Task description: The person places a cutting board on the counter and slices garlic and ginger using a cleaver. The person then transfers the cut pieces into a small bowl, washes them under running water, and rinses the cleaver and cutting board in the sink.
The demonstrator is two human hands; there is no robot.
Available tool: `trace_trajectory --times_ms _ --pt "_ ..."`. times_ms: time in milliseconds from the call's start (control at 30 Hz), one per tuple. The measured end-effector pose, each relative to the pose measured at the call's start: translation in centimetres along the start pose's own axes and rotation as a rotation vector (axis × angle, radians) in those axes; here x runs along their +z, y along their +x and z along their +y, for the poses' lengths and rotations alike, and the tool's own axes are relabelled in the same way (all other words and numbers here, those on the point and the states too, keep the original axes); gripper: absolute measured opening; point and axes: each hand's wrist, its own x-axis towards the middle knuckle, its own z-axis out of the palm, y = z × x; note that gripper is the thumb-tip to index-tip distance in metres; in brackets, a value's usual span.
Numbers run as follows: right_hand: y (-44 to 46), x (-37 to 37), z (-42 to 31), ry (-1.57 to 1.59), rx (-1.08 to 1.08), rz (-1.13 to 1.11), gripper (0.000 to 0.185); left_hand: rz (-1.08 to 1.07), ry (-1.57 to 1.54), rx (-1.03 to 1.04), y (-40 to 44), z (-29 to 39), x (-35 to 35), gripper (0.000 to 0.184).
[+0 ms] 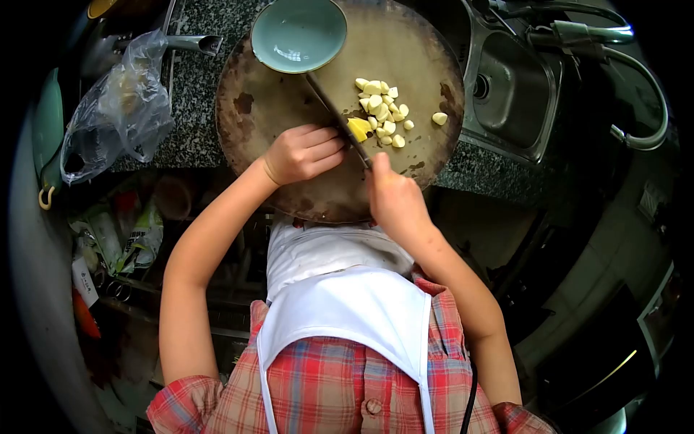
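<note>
**Knife (335, 114) between left hand (307, 153) and yellow pieces (358, 129)**

Yellow pieces: on the board (412, 65), just right of the blade, up against the cloves (375, 103). Look stacked; number unclear.

Knife: one, slanting across the board, seen nearly edge-on. Right hand (394, 192) closed round the handle, thumb side up. Left hand curled on the board just left of the blade; whatever its fingers pinch is hidden, so cannot tell what it holds.

On method, my judgement: fingertips best tucked behind the knuckles, blade guided flat against them, thin even strokes. Left fingers sit very close, so a slip is the chief risk. The loose cloves could roll under the blade; better nudged aside.

Counts, outward: cloves, about twenty in an overlapping heap, exact figure not readable, plus one well apart to the right. One bowl (298, 36), at the board's far edge. One sink (517, 94) to the right, one plastic bag (126, 101) to the left.
</note>
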Motion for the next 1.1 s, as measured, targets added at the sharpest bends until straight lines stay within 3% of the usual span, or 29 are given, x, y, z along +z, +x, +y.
trace_trajectory --times_ms 567,1100 --pt "-4.0 -3.4 -0.8 -0.03 0.083 -0.215 0.012 0.04 0.045 -0.012 -0.1 -0.1 0.2 0.014" --pt "-0.7 -0.3 -0.4 0.062 0.052 0.003 0.014 0.081 0.042 -0.002 0.0 -0.4 0.5 0.012"
